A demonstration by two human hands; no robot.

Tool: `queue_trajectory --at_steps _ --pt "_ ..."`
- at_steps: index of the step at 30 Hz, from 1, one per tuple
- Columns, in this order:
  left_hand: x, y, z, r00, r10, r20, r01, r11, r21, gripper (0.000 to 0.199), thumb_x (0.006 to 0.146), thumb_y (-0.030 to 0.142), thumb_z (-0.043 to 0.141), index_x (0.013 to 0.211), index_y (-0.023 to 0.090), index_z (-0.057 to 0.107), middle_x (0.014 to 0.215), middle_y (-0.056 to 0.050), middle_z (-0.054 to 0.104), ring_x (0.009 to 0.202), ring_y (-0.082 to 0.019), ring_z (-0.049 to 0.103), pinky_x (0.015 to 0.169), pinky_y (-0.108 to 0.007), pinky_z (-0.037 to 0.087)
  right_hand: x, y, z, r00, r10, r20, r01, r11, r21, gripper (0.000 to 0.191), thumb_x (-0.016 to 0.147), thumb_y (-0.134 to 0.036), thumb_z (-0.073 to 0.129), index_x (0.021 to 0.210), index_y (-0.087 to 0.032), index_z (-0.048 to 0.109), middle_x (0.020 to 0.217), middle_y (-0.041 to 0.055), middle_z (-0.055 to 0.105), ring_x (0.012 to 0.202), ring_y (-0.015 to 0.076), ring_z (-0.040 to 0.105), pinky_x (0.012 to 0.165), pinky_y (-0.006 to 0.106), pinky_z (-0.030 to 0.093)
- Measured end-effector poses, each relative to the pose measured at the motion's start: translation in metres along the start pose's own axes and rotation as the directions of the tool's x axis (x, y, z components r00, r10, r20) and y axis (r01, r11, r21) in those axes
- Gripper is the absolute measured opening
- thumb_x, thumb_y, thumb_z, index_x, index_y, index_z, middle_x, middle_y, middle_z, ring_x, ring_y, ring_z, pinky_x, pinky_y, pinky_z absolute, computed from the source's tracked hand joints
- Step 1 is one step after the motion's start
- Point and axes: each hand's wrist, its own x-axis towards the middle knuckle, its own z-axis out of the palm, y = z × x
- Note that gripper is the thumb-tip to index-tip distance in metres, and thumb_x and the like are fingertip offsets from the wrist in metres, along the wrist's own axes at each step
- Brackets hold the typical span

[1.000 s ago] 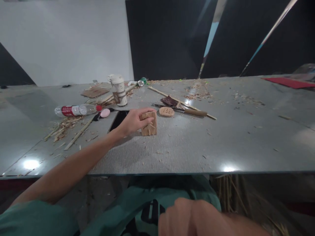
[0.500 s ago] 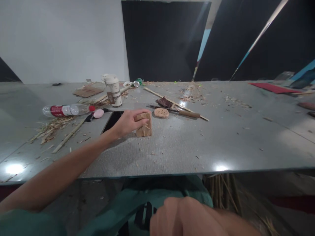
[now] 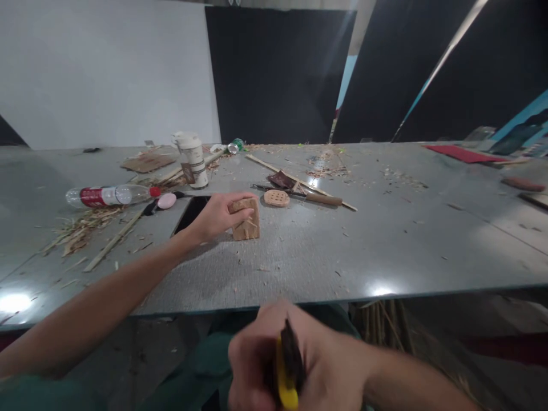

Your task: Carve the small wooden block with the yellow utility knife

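Observation:
On the table near the front edge, my left hand (image 3: 220,216) is closed around a small wooden block (image 3: 247,227), which stands upright on the tabletop. Thumb and fingers pinch its upper part. Closer to me and low in the view, my right hand (image 3: 317,354) is closed on a yellow-and-black tool (image 3: 286,371) that looks like a utility knife; motion blurs it. Just right of the block lies a tan oval piece with holes (image 3: 276,198). A dark phone (image 3: 188,214) lies partly behind my left wrist.
A knife with a wooden handle (image 3: 324,199) lies beyond the block, beside a bamboo strip (image 3: 291,177). To the left are a plastic bottle (image 3: 115,195), a white cup (image 3: 192,160) and wood shavings (image 3: 85,228). The table's front edge (image 3: 385,297) runs below.
My right hand has risen from lap level toward the table edge, and the yellow-and-black tool now shows in it. My left hand still grips the block; the view has shifted slightly.

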Motion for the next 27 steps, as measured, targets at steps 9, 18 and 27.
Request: queue_trajectory --at_steps 9,18,27 --pt "0.0 0.005 0.0 1.0 -0.023 0.014 0.023 1.0 -0.002 0.038 0.099 0.043 0.065 0.13 0.025 0.075 0.123 -0.009 0.081 0.1 -0.027 0.078 0.082 -0.034 0.061 -0.011 -0.04 -0.154 0.917 -0.001 -0.399 -0.391 -0.205 -0.897 0.049 0.106 -0.06 0.049 0.102 -0.016 0.07 0.087 0.0073 0.069 0.068 0.0174 0.05 0.061 0.034 0.019" --pt "0.0 0.003 0.001 1.0 0.019 -0.006 -0.019 0.999 0.042 0.031 0.099 0.036 0.066 0.126 0.025 0.076 0.12 -0.006 0.081 0.101 -0.025 0.076 0.084 -0.032 0.058 0.005 0.011 -0.166 0.809 0.032 -0.587 -0.565 -0.231 -0.792 0.068 0.113 -0.05 0.025 0.093 -0.015 0.08 0.089 0.0143 0.077 0.072 0.0218 0.065 0.065 0.035 0.033" --pt "0.0 0.0 0.004 0.999 0.002 -0.033 -0.001 1.0 0.013 0.029 0.098 0.035 0.066 0.123 0.025 0.076 0.121 -0.005 0.08 0.105 -0.025 0.076 0.09 -0.034 0.059 0.014 0.025 -0.16 0.698 -0.04 -0.715 -0.7 -0.25 -0.669 0.079 0.113 -0.051 0.016 0.091 -0.015 0.082 0.089 0.0173 0.079 0.075 0.0254 0.07 0.065 0.035 0.037"
